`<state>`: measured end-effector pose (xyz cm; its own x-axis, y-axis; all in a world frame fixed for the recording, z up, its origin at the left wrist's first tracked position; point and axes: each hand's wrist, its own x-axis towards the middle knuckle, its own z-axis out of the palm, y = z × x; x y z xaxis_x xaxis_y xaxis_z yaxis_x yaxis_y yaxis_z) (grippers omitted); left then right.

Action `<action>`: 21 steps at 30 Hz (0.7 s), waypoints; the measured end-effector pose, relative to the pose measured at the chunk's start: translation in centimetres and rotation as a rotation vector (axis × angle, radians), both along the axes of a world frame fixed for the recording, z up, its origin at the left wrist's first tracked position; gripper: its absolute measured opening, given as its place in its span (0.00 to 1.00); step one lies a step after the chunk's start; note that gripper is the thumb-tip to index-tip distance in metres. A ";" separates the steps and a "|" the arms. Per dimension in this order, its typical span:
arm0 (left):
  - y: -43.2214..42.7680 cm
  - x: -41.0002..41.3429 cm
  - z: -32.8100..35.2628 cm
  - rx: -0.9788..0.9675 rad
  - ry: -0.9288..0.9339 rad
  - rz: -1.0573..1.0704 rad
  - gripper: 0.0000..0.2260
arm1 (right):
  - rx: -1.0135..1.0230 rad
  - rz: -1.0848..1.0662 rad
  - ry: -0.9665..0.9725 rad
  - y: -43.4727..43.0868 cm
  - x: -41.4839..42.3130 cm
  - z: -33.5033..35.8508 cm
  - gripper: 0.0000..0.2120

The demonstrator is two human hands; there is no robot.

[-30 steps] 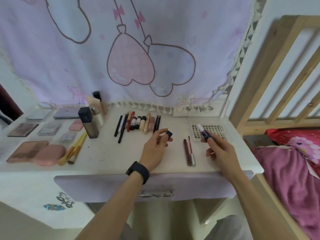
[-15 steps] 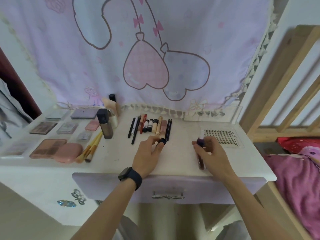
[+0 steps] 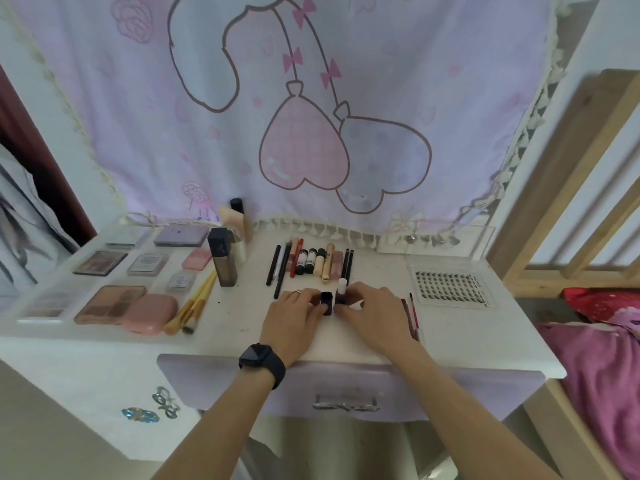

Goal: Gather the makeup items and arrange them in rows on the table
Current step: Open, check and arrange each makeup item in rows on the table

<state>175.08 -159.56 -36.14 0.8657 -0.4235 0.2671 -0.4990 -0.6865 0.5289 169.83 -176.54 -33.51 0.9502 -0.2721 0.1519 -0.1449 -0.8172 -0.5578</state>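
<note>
Near the front middle of the white surface [image 3: 242, 323], two hands are meeting side by side. The left hand [image 3: 294, 320], wearing a black watch [image 3: 261, 363] at the wrist, is curling its fingers round a small dark blue case [image 3: 326, 302], which is standing upright on the surface. The right hand [image 3: 375, 315] is pinching a small purple bottle [image 3: 341, 294] with a white cap and holding it upright just beside the case; I cannot tell whether the two are touching.

Just behind the hands, a row of pencils and tubes [image 3: 313, 263] is lying side by side, pointing toward the wall. Two thin red sticks [image 3: 412, 315] are lying to the right of the right hand, near a clear lash tray [image 3: 450, 287]. Over on the left, a tall dark bottle [image 3: 223, 263] is standing upright, with yellow-handled brushes [image 3: 195, 304], a pink compact [image 3: 150, 311] and several flat palettes [image 3: 109, 304] lying beyond it in rows. A pink cloth [image 3: 381, 98] with heart balloons is hanging behind, and a bed [image 3: 602, 368] with pink bedding is standing at the right.
</note>
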 end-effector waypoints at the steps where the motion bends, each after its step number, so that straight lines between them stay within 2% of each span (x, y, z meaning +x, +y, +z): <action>1: 0.0 0.0 -0.1 -0.006 -0.004 0.007 0.12 | -0.017 0.004 0.017 0.2 0.1 -0.1 0.13; 5: 0.1 -0.1 -0.6 -0.021 -0.022 0.022 0.13 | -0.116 0.034 0.070 0.1 0.3 -0.4 0.15; 14: 0.1 0.1 -0.9 0.009 -0.029 0.038 0.14 | -0.165 0.055 0.071 0.6 0.4 -0.8 0.14; 21: 0.1 -0.2 -0.6 0.014 -0.021 0.051 0.17 | -0.030 0.099 0.148 0.3 0.4 -0.3 0.20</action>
<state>174.89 -159.51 -36.74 0.8805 -0.3828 0.2795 -0.4740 -0.7188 0.5086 170.22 -176.22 -33.85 0.9847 -0.1734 0.0152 -0.1414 -0.8476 -0.5114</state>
